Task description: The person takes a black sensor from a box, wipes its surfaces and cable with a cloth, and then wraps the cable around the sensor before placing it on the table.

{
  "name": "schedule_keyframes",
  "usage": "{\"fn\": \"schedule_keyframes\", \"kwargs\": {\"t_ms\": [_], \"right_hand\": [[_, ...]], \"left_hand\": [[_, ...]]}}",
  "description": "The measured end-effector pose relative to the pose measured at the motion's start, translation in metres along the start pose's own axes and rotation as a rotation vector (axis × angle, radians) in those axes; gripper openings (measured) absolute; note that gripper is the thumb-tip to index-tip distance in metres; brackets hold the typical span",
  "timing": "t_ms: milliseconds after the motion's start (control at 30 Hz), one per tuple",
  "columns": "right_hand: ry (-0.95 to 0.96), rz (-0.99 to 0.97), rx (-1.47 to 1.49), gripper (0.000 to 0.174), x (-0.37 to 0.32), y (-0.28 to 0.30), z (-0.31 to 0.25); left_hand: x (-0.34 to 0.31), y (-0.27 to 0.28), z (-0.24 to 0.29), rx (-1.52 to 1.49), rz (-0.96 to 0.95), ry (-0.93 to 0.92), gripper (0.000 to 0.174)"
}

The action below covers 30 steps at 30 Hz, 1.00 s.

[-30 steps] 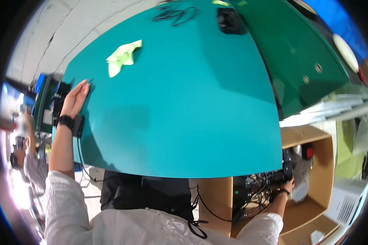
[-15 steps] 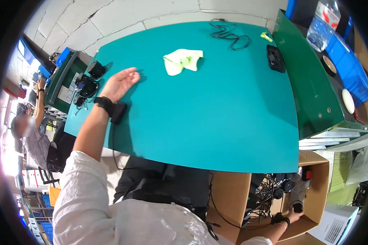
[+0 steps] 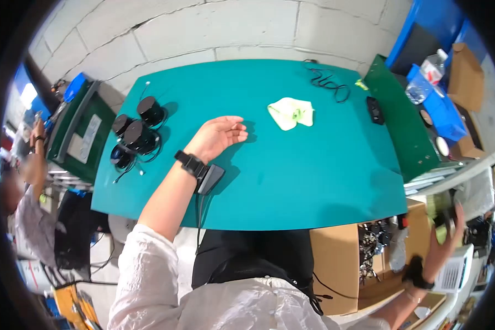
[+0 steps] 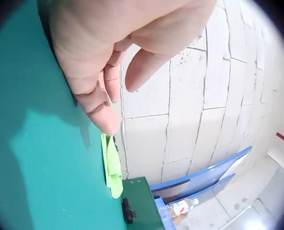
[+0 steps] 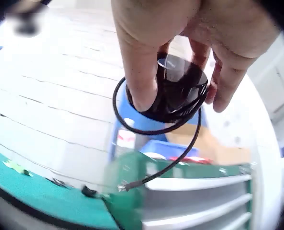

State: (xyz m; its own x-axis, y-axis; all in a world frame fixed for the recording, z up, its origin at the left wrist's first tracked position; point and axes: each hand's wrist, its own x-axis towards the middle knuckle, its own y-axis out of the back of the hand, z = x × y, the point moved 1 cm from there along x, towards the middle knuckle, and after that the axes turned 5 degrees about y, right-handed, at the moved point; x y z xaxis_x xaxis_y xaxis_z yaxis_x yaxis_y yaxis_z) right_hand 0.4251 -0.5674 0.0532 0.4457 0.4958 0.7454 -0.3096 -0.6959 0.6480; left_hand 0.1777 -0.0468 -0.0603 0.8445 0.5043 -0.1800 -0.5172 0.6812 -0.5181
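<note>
My right hand (image 3: 444, 242) is raised over the right side, beyond the table's right edge. Its thumb and fingers grip a glossy black round device (image 5: 180, 91), seen close up in the right wrist view. A thin black cable (image 5: 182, 157) loops round the device and hangs down to a small plug. My left hand (image 3: 220, 137) is held low over the green table (image 3: 291, 187), palm inward and fingers loosely bent, with nothing in it. To its left, several black cylindrical devices (image 3: 140, 136) with cables stand grouped. A pale green cloth (image 3: 289, 114) lies beyond its fingertips.
An open cardboard box (image 3: 335, 258) full of tangled cables sits below the table's right edge. Along the right side runs a green cabinet (image 3: 399, 126) with a bottle (image 3: 432, 69) on it. A black cable (image 3: 330, 85) lies at the back. Another person (image 3: 33, 225) is at the far left.
My right hand has come up out of the cardboard box, bringing the black device with it. The head view has turned, so the table's left devices now show fully. The left hand stays empty near the cloth.
</note>
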Motion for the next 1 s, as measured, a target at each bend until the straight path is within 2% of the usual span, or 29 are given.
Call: {"fn": "schedule_keyframes", "kwargs": {"t_ms": [33,67,100,133,167,200,233,400,533,600,633,733,800,867,1000], "right_hand": [[0.123,-0.024,0.099,0.067,0.028,-0.019,-0.028],[0.177,-0.072,0.125,0.066,0.057,-0.035,-0.067],[0.198,-0.121,0.293,0.068,0.08,-0.056,-0.103],[0.248,-0.18,0.308,0.071,0.097,-0.072,-0.139],[0.394,-0.234,0.241,0.071,0.114,-0.102,-0.155],[0.45,-0.24,0.343,0.069,0.12,-0.129,-0.175],[0.481,-0.297,0.441,0.067,0.128,-0.153,-0.195],[0.506,-0.503,0.485,0.068,0.138,-0.254,-0.266],[0.524,-0.577,0.571,0.073,0.134,-0.291,-0.283],[0.448,-0.497,0.867,0.082,0.13,-0.306,-0.276],[0.445,-0.492,0.813,0.089,0.128,-0.308,-0.269],[0.344,-0.528,0.844,0.09,0.12,-0.325,-0.255],[0.292,-0.553,0.914,0.088,0.12,-0.335,-0.25],[0.338,-0.58,1.034,0.084,0.118,-0.338,-0.249],[0.294,-0.597,1.057,0.075,0.121,-0.331,-0.25]], "left_hand": [[-0.002,-0.007,0.003,0.013,-0.011,0.013,0.023],[-0.002,-0.013,0.007,0.028,-0.015,0.026,0.023],[-0.002,-0.018,0.009,0.039,-0.041,0.022,0.024],[-0.005,-0.024,0.01,0.03,-0.053,0.032,0.024],[-0.006,-0.032,0.014,0.045,-0.098,0.019,0.025],[-0.006,-0.04,0.019,0.061,-0.138,-0.002,0.025],[-0.007,-0.046,0.02,0.089,-0.153,-0.012,0.031],[0.012,-0.044,0.004,-0.034,-0.118,-0.059,0.047],[0.018,-0.023,-0.001,-0.059,-0.086,-0.039,0.049],[0.021,-0.012,-0.003,-0.231,-0.172,-0.036,0.049],[0.022,-0.01,-0.003,-0.265,-0.145,-0.019,0.049],[0.024,-0.012,-0.003,-0.378,-0.19,-0.025,0.052],[0.023,-0.017,-0.001,-0.392,-0.222,-0.031,0.053],[0.021,-0.021,-0.003,-0.415,-0.251,-0.033,0.054],[0.021,-0.023,-0.001,-0.418,-0.255,-0.074,0.05]]}}
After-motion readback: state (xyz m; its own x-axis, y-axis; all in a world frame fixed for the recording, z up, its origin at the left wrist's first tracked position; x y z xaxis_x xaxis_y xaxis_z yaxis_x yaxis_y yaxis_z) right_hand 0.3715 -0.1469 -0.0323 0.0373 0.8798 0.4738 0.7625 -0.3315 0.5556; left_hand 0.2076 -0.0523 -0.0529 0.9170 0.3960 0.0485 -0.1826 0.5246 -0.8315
